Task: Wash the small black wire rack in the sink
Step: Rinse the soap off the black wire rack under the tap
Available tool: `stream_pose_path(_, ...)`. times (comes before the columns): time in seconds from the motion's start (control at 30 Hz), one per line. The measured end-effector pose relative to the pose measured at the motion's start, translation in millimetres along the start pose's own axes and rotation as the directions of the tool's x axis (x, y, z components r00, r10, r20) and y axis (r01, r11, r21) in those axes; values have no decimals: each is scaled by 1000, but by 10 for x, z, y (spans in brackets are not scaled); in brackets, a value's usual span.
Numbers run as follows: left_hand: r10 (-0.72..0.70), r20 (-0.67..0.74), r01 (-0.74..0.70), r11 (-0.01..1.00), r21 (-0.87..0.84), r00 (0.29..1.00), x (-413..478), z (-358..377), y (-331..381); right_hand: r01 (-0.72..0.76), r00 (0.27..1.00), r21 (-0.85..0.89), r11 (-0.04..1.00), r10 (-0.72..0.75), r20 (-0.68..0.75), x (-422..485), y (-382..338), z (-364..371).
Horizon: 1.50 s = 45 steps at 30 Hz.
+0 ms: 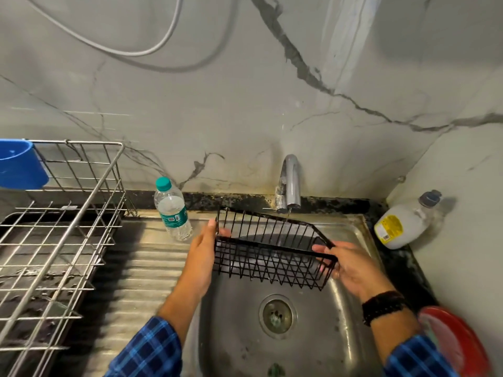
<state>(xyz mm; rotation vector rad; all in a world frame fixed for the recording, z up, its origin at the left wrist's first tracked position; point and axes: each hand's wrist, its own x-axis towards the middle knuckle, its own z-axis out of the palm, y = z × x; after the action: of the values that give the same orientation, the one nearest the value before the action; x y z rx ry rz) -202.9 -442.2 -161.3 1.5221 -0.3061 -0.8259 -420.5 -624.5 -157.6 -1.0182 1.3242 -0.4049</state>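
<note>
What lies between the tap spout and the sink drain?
The black wire rack, gripped at its ends by the left hand and right hand, over the sink; the head view shows it.

Free: sink basin (236, 322) around drain (276, 317), beneath black wire rack (272, 248). Obstacles: faucet (291, 180) just above rack's rear edge; water bottle (172, 210) near left; red object (457, 341), possibly a plate, right.

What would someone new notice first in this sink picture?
A small black wire rack is held between the left hand and right hand over the stainless steel sink, below the chrome tap. A silver wire dish rack stands to the left, a clear plastic bottle beside it.
</note>
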Motion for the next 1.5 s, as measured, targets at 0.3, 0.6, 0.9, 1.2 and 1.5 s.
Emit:
stream_pose_path(0.3,-233,-21,234,956,175,972,81,43,-367,556,767,-251,792,-606,-213,-710,-4,71)
stream_pose_path(0.6,-1,38,-16,901,434,999,240,578,-606,446,757,-511,735,-614,-223,-740,-114,-180)
stream_pose_path(0.9,190,131,-230,780,582,973,438,1075,-471,544,693,-466,698,-686,-219,-1061,236,-388)
stream_pose_path(1.2,187,424,-444,79,893,886,523,1240,-255,556,600,-493,669,-734,-318,-1205,557,-464)
stream_pose_path(1.5,147,415,-368,768,525,898,318,1007,-222,613,593,-484,624,-768,-240,-1201,485,-414)
